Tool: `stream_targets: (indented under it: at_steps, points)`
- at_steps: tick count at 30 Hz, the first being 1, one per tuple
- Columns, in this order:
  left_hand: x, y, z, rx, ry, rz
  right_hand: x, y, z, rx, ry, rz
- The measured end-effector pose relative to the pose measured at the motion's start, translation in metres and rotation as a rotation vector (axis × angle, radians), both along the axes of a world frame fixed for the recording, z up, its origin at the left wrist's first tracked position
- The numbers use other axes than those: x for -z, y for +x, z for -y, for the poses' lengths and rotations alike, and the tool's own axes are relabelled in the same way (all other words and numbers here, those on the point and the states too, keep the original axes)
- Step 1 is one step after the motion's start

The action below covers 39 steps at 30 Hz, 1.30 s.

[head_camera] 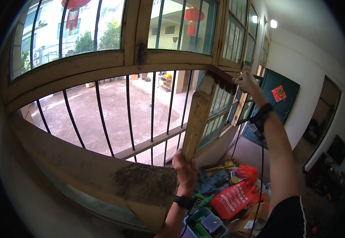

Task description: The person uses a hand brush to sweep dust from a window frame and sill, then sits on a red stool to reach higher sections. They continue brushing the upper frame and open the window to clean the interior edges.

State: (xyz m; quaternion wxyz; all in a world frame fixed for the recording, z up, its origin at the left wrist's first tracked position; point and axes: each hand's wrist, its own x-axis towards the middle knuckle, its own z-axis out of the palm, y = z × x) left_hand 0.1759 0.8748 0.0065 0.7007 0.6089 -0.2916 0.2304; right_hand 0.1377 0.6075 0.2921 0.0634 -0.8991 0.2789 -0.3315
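My right hand (246,82), raised at the upper right, grips the end of a dark red brush (221,78) with dark bristles. The brush lies against the top of an upright yellowish wooden window post (197,122), just under the horizontal frame rail. My left hand (185,168) holds the lower end of that post, its fingers wrapped around the wood. Beside the left hand, the window sill (145,181) carries a rough, dark, dirty patch. Both wrists wear black straps with small devices and cables.
Black vertical bars (128,113) cross the window opening. Below at the right lie a red printed bag (231,199), a blue bin (223,230) with containers, a cardboard box (251,218) and crumpled cloth. An open glazed sash (247,111) juts out near my right forearm.
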Motion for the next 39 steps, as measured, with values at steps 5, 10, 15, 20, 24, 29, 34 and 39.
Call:
stream_targets:
  at_steps: [5, 10, 15, 20, 24, 29, 34, 39]
  points:
    - [0.005, -0.004, 0.004, 0.0, 0.006, -0.035, -0.031, -0.037, 0.001, -0.139, 0.139, 0.191]
    - [0.009, -0.003, 0.005, 0.007, 0.038, -0.032, -0.021, -0.02, 0.02, -0.02, -0.149, 0.265]
    - [0.011, -0.001, 0.006, -0.008, 0.054, -0.02, -0.003, 0.01, 0.037, 0.201, -0.295, 0.16]
    - [0.011, -0.002, 0.004, -0.012, 0.071, 0.003, 0.001, 0.024, 0.029, 0.087, -0.367, 0.168]
    - [0.008, -0.003, 0.002, -0.021, 0.066, 0.015, -0.015, 0.008, 0.008, -0.044, -0.154, -0.062]
    - [0.004, -0.002, 0.001, -0.04, 0.073, 0.055, -0.028, -0.028, -0.055, -0.384, -0.023, -0.115]
    - [0.006, 0.001, 0.001, -0.065, 0.083, 0.069, -0.045, -0.055, -0.139, -0.629, -0.063, -0.192]
    - [0.009, 0.004, 0.002, -0.024, 0.026, 0.038, -0.06, -0.059, -0.162, -0.794, -0.138, -0.055]
